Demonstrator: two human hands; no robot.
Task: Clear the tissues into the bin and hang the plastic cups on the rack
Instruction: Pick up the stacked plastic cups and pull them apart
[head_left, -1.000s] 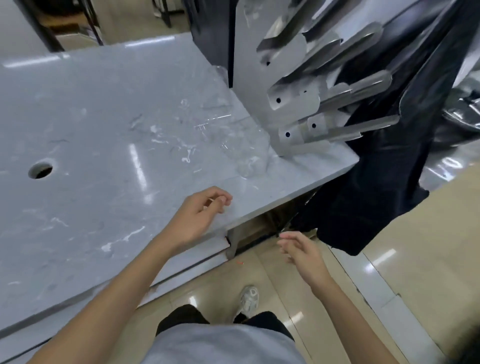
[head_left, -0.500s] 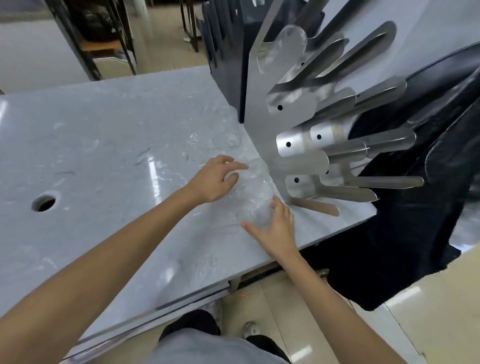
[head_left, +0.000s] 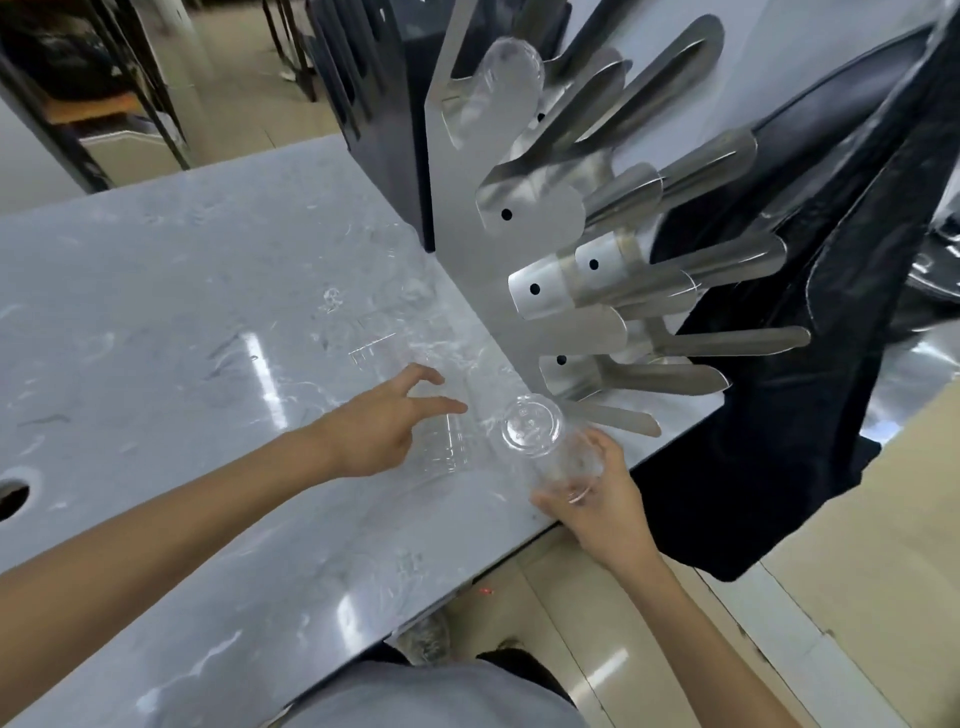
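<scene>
So far one clear cup (head_left: 511, 67) sits upside down on a top peg of the steel rack (head_left: 457, 249) at upper centre, no tissues show on the table (head_left: 156, 312), and at least two cups remain — hanging looks barely begun. At centre frame the right hand (head_left: 597, 499) is wrapped round a cup (head_left: 550, 447), base toward the camera, just below the lowest pegs near the table's right edge. Beside it, the left hand (head_left: 374, 431), fingers spread, closes on another clear cup (head_left: 436, 415) lying on the table — open slab to the left, crowded pegs to the right.
</scene>
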